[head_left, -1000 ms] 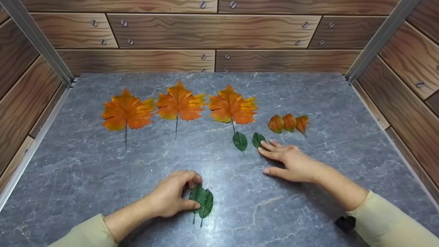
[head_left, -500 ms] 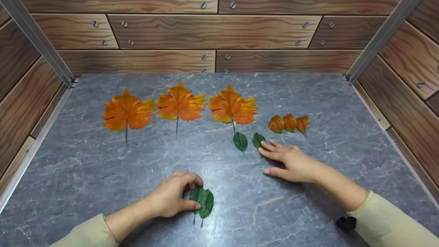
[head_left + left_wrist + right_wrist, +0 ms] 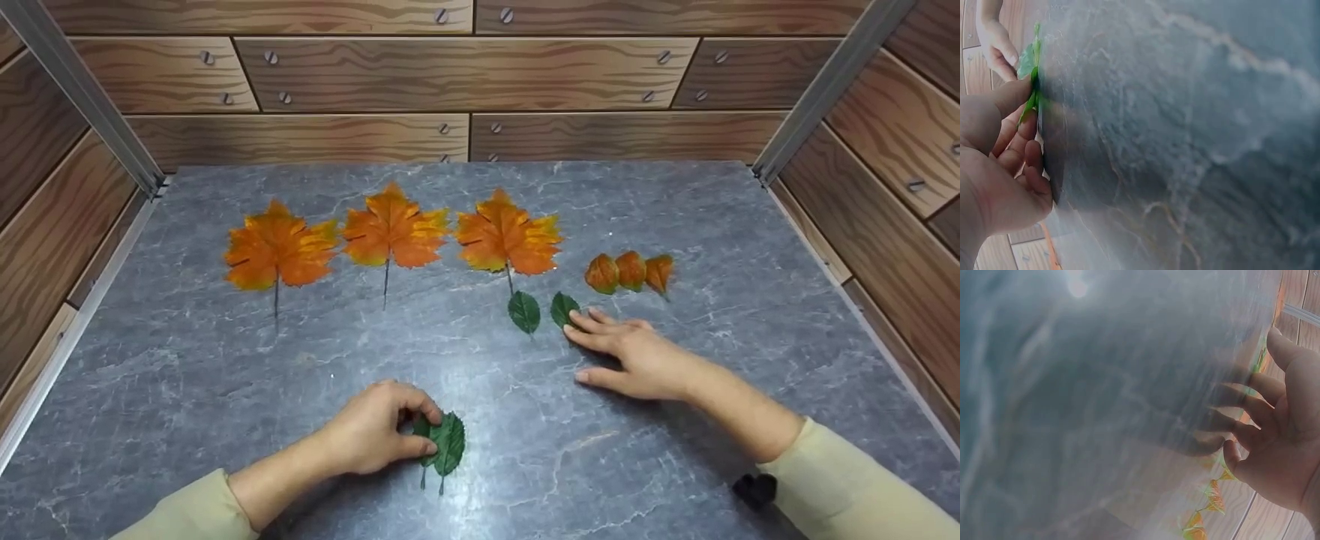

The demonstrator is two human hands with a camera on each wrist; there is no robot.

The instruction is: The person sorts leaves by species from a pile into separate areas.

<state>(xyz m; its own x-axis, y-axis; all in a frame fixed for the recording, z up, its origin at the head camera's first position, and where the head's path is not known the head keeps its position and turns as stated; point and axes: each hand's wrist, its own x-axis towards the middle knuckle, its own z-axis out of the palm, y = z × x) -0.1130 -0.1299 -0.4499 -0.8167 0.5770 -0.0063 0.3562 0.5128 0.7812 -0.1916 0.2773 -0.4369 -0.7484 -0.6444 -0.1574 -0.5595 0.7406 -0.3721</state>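
Near the front middle of the grey table, my left hand pinches two overlapping green leaves between thumb and fingers, their short stems pointing toward me. The left wrist view shows those leaves edge-on, close over the tabletop. Farther right, my right hand lies with fingers spread, fingertips resting on the lower edge of a single green leaf and covering part of it. Just left of that one lies another green leaf, at the stem end of an orange maple leaf.
Two more orange maple leaves, a middle one and a left one, lie along the back. A row of small orange-green leaves sits right of them. Wood-patterned walls enclose the marbled table.
The left index finger has come down and inward onto the top of the two green leaves. My right hand stays where it was.
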